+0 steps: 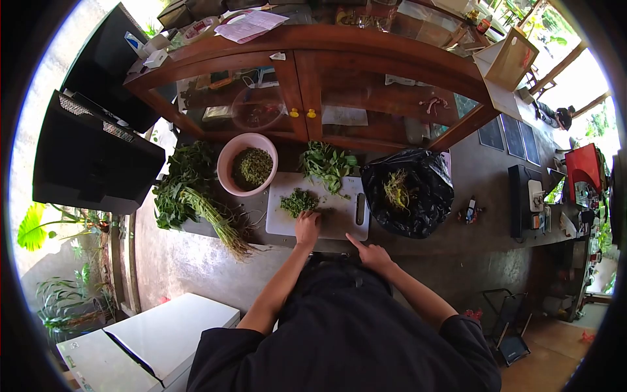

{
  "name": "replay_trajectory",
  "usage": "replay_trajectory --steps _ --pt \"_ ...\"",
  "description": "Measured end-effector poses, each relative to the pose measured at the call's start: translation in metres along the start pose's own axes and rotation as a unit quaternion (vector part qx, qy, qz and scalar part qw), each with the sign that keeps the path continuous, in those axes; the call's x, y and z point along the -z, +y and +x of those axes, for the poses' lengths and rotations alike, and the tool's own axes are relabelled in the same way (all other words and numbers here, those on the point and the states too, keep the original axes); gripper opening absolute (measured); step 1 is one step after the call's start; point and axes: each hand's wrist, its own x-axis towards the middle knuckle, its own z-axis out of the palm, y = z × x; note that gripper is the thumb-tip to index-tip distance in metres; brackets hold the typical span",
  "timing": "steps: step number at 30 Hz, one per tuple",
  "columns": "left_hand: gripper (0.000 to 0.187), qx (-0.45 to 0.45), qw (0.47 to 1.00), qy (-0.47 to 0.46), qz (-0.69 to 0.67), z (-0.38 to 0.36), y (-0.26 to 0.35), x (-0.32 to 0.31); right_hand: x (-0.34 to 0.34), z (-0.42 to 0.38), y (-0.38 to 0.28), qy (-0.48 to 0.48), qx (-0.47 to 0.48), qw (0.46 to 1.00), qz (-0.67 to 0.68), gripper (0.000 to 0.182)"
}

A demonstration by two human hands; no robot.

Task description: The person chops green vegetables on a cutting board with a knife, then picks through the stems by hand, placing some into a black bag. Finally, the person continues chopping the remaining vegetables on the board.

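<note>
My left hand (308, 227) rests over the white cutting board (281, 224), fingers bent and close together at the lower edge of a small heap of chopped greens (298, 202). Whatever lies under those fingers is hidden; a dark, narrow streak shows on the board just right of them. At the board's near right edge is my right hand (375, 255), its index finger stretched toward the board and nothing visible in it. A bunch of leafy stems (326, 163) lies across the board's far edge. Close by on the left, a pink bowl (225, 160) contains chopped greens.
A large bundle of long-stemmed greens (202, 206) lies left of the board, roots over the counter edge. To the right, a black plastic bag (431, 196) holds yellowish scraps. Behind stands a wooden glass-door cabinet (300, 85). A white refrigerator (163, 326) is at lower left.
</note>
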Motion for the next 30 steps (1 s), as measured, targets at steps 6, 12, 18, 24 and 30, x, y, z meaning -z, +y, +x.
replay_trajectory --steps 6,12,18,24,30 --pt "0.010 -0.003 1.000 0.000 0.004 0.001 0.000 0.002 0.006 -0.006 0.002 0.003 -0.001 1.000 -0.011 0.079" --pt "0.011 -0.016 0.999 -0.026 0.013 0.001 0.002 0.006 -0.009 0.008 0.002 0.029 0.010 0.999 -0.018 0.081" --pt "0.012 -0.035 0.999 -0.035 0.014 0.000 0.001 0.010 -0.002 -0.005 0.009 0.014 -0.005 0.999 -0.048 0.081" --pt "0.012 -0.023 1.000 -0.019 0.003 0.000 -0.004 0.002 0.003 -0.003 0.004 0.028 -0.008 0.999 -0.041 0.082" --pt "0.013 -0.015 1.000 -0.019 0.010 0.000 -0.001 0.004 0.029 -0.006 -0.012 0.007 -0.009 0.999 -0.037 0.083"
